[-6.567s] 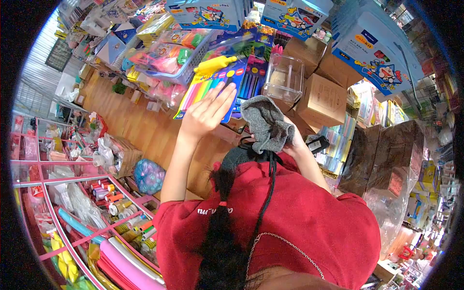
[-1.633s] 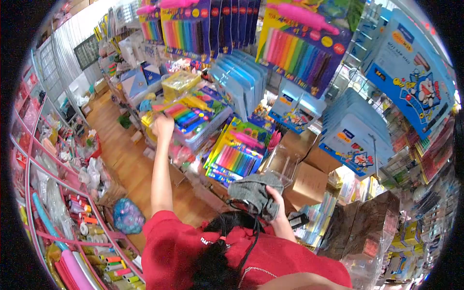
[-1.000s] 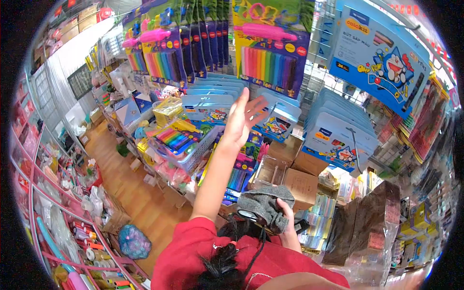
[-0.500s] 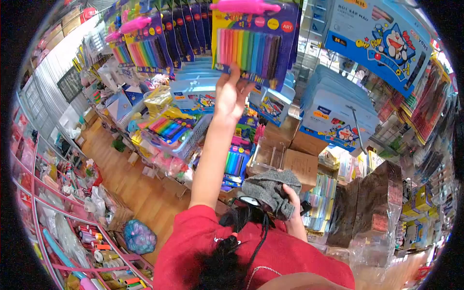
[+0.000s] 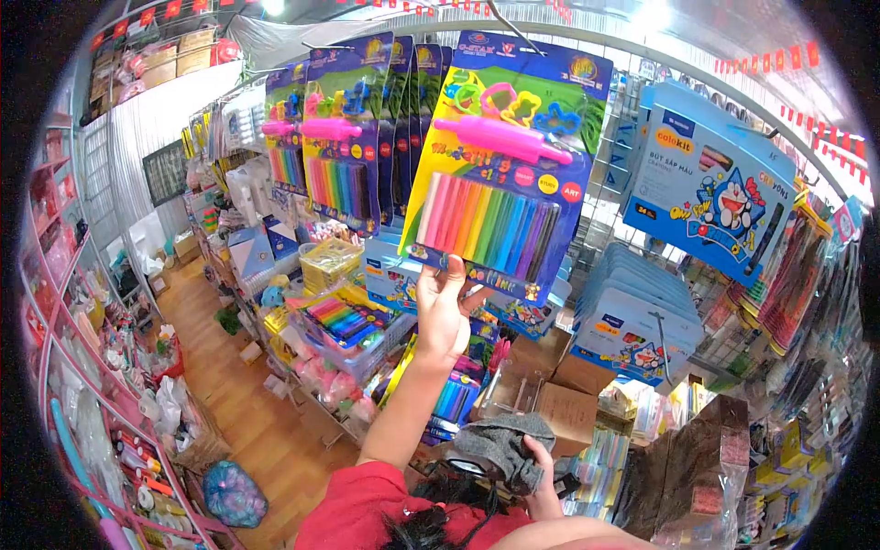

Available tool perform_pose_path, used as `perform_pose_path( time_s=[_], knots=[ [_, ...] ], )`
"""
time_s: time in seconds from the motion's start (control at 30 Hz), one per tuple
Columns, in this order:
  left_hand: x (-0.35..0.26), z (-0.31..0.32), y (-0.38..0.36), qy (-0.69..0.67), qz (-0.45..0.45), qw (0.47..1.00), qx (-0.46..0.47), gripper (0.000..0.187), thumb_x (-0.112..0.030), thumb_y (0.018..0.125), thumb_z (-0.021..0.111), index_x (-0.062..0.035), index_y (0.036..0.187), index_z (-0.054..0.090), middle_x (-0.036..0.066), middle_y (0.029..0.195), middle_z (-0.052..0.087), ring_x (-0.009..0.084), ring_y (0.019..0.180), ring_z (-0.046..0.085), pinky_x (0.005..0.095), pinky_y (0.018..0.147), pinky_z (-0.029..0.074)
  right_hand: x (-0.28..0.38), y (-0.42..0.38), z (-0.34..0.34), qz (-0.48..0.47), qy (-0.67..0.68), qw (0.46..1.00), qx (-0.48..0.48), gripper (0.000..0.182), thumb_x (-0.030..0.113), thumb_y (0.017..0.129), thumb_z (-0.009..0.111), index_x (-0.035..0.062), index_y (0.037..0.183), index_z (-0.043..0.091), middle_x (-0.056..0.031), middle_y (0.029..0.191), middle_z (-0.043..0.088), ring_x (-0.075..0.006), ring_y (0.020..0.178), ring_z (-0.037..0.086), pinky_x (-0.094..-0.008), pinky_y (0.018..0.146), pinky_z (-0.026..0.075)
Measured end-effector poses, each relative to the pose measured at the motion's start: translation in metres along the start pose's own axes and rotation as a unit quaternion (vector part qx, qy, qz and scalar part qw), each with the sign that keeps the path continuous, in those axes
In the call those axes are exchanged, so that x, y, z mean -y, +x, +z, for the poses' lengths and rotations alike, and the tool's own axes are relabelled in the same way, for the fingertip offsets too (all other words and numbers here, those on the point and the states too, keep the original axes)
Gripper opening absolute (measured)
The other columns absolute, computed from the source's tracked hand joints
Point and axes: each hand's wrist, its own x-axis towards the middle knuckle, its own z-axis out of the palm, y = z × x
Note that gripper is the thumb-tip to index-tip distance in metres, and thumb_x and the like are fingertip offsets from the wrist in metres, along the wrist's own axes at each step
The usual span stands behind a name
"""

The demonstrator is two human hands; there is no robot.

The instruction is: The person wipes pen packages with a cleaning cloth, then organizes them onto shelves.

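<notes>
My left hand is raised at the centre, thumb in front, gripping the bottom edge of a modeling clay pack. That pack hangs near a metal hook and shows a row of coloured sticks, a pink roller and small cutters. Lower down, my right hand is closed on a grey cloth, close to my chest. Similar clay packs hang to the left of the held one.
Blue crayon boxes hang at the right, with more boxes below. A basket of coloured packs stands left of my arm. Wooden floor runs along the left, with a blue bag on it.
The view has tilted upward, so the shelves and both hands appear lower. The whole clay pack now shows, with my left hand still at its bottom edge. My right hand still holds the cloth.
</notes>
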Motion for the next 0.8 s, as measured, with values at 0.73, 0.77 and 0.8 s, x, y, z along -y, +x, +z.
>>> perform_pose_path(
  time_s=[0.73,0.77,0.8],
  knots=[
    [0.000,0.014,-0.015,-0.108,-0.026,0.994,-0.002,0.012,-0.019,0.088,0.054,-0.0127,0.095,0.048,-0.003,0.083,0.055,0.0121,0.073,0.060,0.0301,0.064,0.056,0.002,-0.007,0.007,0.023,-0.001,0.999,-0.027,0.040,0.013,0.081,0.048,0.0075,0.120,0.047,-0.0119,0.112,0.055,-0.0274,0.097,0.056,-0.0370,0.082,0.047],
    [0.002,0.016,-0.017,-0.110,-0.026,0.994,-0.009,0.011,-0.019,0.088,0.054,-0.0128,0.094,0.048,-0.003,0.082,0.055,0.0109,0.072,0.059,0.0298,0.064,0.056,0.002,-0.007,0.008,0.019,-0.002,1.000,-0.024,0.040,0.013,0.081,0.048,0.0075,0.120,0.047,-0.0117,0.111,0.055,-0.0272,0.097,0.056,-0.0369,0.082,0.047],
    [0.004,0.019,-0.019,-0.113,-0.027,0.993,-0.016,0.010,-0.019,0.088,0.054,-0.0128,0.094,0.049,-0.003,0.081,0.055,0.0098,0.071,0.058,0.0296,0.063,0.057,0.001,-0.007,0.008,0.013,-0.003,1.000,-0.021,0.040,0.013,0.081,0.048,0.0075,0.121,0.047,-0.0115,0.111,0.055,-0.0270,0.097,0.056,-0.0367,0.082,0.047]
  ],
)
